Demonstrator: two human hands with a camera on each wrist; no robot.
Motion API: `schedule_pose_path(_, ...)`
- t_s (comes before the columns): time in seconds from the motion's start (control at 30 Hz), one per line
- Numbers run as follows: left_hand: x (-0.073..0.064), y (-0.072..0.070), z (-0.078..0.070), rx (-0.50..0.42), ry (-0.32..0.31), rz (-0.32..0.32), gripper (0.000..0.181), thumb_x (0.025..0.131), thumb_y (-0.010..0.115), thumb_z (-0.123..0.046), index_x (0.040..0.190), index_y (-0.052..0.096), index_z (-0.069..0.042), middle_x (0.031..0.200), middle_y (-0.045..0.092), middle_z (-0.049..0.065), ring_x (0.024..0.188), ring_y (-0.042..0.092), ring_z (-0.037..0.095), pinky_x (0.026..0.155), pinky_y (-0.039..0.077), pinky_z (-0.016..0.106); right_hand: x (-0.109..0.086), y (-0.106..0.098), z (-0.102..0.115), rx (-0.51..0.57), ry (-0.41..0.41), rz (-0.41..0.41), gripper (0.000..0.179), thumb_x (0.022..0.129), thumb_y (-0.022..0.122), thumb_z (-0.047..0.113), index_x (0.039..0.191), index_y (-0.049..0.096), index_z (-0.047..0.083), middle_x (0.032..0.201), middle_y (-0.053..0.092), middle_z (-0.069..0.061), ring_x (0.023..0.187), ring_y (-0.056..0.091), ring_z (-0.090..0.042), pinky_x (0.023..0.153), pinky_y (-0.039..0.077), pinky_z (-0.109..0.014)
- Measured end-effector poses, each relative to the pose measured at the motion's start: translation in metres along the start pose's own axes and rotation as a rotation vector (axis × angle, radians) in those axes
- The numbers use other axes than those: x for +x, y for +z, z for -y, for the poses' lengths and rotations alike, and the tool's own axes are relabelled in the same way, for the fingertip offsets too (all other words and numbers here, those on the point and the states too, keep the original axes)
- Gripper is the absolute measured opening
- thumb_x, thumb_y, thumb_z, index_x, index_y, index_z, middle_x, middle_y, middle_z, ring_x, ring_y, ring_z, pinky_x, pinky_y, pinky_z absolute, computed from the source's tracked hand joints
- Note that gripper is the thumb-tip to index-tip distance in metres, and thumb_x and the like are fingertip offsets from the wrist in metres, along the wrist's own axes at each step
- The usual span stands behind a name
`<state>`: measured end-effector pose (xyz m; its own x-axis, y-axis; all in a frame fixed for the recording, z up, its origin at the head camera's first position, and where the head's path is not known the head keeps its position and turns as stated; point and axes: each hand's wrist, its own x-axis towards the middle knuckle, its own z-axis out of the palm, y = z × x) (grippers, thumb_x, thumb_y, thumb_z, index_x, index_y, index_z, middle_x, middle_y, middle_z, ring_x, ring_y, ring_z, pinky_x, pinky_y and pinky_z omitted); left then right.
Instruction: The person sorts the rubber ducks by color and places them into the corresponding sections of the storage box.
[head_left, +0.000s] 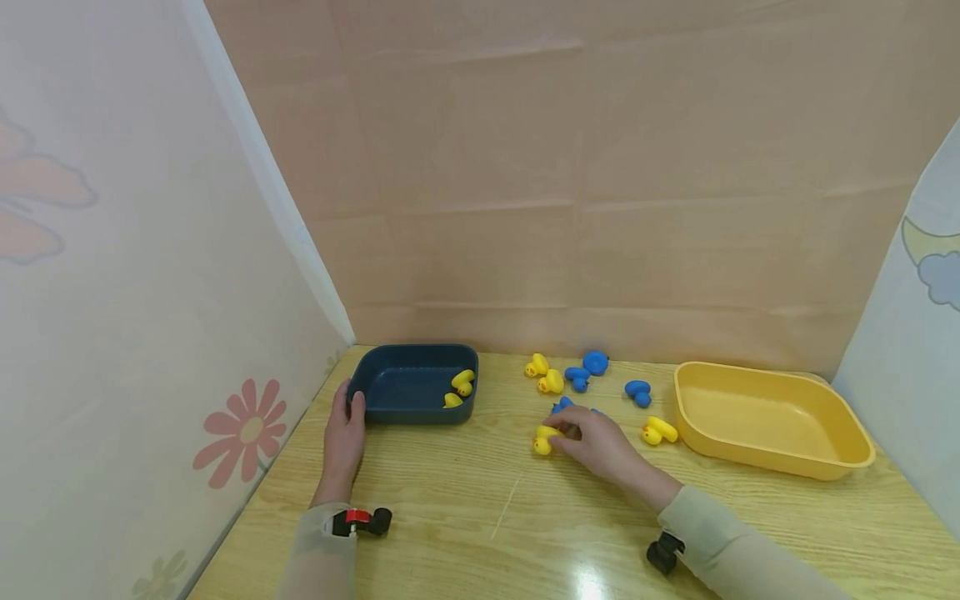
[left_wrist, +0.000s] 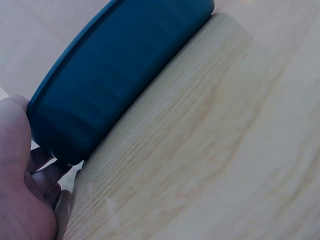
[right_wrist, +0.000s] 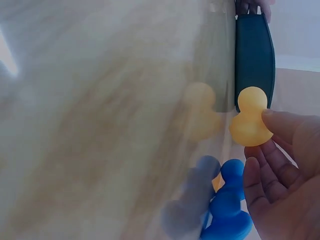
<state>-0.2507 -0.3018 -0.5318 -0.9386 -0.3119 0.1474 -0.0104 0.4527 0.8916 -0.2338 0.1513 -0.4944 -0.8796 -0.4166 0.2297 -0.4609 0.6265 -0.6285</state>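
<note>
My left hand (head_left: 345,433) holds the near left corner of a dark blue bin (head_left: 420,416). In the left wrist view the thumb lies at the rim of the bin (left_wrist: 115,65) and the fingers (left_wrist: 50,175) reach behind its end. Two yellow rubber ducks (head_left: 463,382) lie at the bin's right end. Over the middle of the table my right hand (head_left: 600,446) pinches a yellow rubber duck (head_left: 543,442) between thumb and fingers. Blue rubber ducks (right_wrist: 227,205) sit just behind that hand, partly hidden by it in the head view.
At the right stands a yellow bin (head_left: 765,458), with a yellow duck (head_left: 660,430) and a blue duck (head_left: 639,392) beside it. Farther back are two yellow ducks (head_left: 551,382) and two blue ones (head_left: 596,362). Brown paper (head_left: 570,183) covers the back wall.
</note>
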Motion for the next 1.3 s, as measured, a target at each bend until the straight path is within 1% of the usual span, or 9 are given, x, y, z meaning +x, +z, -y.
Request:
schedule_pose_path(0.13, 0.000, 0.000, 0.000, -0.001, -0.002, 0.000, 0.073, 0.119, 0.037, -0.056, 0.177, 0.024, -0.013, 0.181, 0.023, 0.017, 0.166, 0.021, 0.042, 0.133, 0.021, 0.061, 0.003, -0.002, 0.006, -0.001, 0.002, -0.017, 0.020, 0.102, 0.083, 0.014, 0.122, 0.082, 0.017, 0.105, 0.073, 0.011, 0.087, 0.065, -0.007, 0.076, 0.058, -0.029)
schedule_pose_path(0.33, 0.000, -0.001, 0.001, -0.001, -0.004, -0.001, 0.074, 0.119, 0.037, -0.056, 0.177, 0.023, -0.014, 0.181, 0.022, 0.017, 0.166, 0.021, 0.041, 0.133, 0.021, 0.060, 0.011, -0.004, 0.012, -0.006, -0.007, -0.053, 0.020, 0.102, 0.083, 0.014, 0.121, 0.082, 0.018, 0.109, 0.075, 0.009, 0.092, 0.066, -0.009, 0.081, 0.060, -0.033)
schedule_pose_path(0.5, 0.000, -0.001, 0.002, -0.010, 0.001, 0.001, 0.075, 0.119, 0.037, -0.057, 0.177, 0.023, -0.013, 0.182, 0.022, 0.017, 0.166, 0.021, 0.042, 0.133, 0.021, 0.061, 0.020, -0.003, 0.022, 0.006, -0.001, -0.073, 0.023, 0.102, 0.083, 0.015, 0.124, 0.082, 0.016, 0.110, 0.075, 0.006, 0.088, 0.064, -0.011, 0.077, 0.058, -0.032)
schedule_pose_path(0.6, 0.000, -0.001, 0.003, -0.014, 0.006, 0.002, 0.075, 0.118, 0.036, -0.059, 0.178, 0.022, -0.015, 0.182, 0.022, 0.016, 0.166, 0.022, 0.042, 0.132, 0.023, 0.061, 0.026, -0.002, 0.030, 0.018, 0.003, -0.078, 0.024, 0.102, 0.083, 0.016, 0.126, 0.082, 0.014, 0.110, 0.075, 0.005, 0.088, 0.066, -0.013, 0.076, 0.058, -0.031)
schedule_pose_path(0.73, -0.001, 0.000, 0.002, -0.022, 0.009, 0.007, 0.076, 0.117, 0.035, -0.061, 0.179, 0.020, -0.019, 0.182, 0.021, 0.014, 0.165, 0.024, 0.042, 0.131, 0.025, 0.061, 0.034, 0.000, 0.040, 0.037, -0.009, -0.082, 0.025, 0.103, 0.081, 0.015, 0.129, 0.081, 0.013, 0.115, 0.077, 0.003, 0.093, 0.069, -0.014, 0.078, 0.059, -0.031)
schedule_pose_path(0.9, -0.001, -0.001, 0.001, -0.026, 0.009, 0.009, 0.075, 0.118, 0.036, -0.060, 0.179, 0.020, -0.019, 0.182, 0.021, 0.015, 0.166, 0.023, 0.043, 0.131, 0.024, 0.062, 0.046, 0.003, 0.051, 0.070, -0.016, -0.096, 0.028, 0.104, 0.079, 0.013, 0.132, 0.080, 0.012, 0.122, 0.078, 0.002, 0.101, 0.071, -0.015, 0.083, 0.060, -0.033)
schedule_pose_path(1.13, -0.001, -0.001, 0.000, -0.020, 0.012, 0.009, 0.074, 0.118, 0.037, -0.058, 0.178, 0.021, -0.017, 0.182, 0.022, 0.015, 0.165, 0.023, 0.042, 0.132, 0.024, 0.061, 0.060, 0.007, 0.061, 0.106, -0.040, -0.137, 0.029, 0.103, 0.079, 0.009, 0.132, 0.079, 0.008, 0.119, 0.080, -0.002, 0.102, 0.073, -0.020, 0.084, 0.060, -0.035)
schedule_pose_path(1.3, -0.001, 0.000, -0.001, -0.031, 0.011, 0.014, 0.072, 0.119, 0.038, -0.054, 0.178, 0.021, -0.017, 0.182, 0.022, 0.015, 0.166, 0.023, 0.042, 0.132, 0.023, 0.061, 0.068, 0.009, 0.067, 0.114, -0.023, -0.162, 0.029, 0.104, 0.079, 0.011, 0.132, 0.079, 0.009, 0.118, 0.080, -0.001, 0.103, 0.073, -0.019, 0.086, 0.060, -0.036)
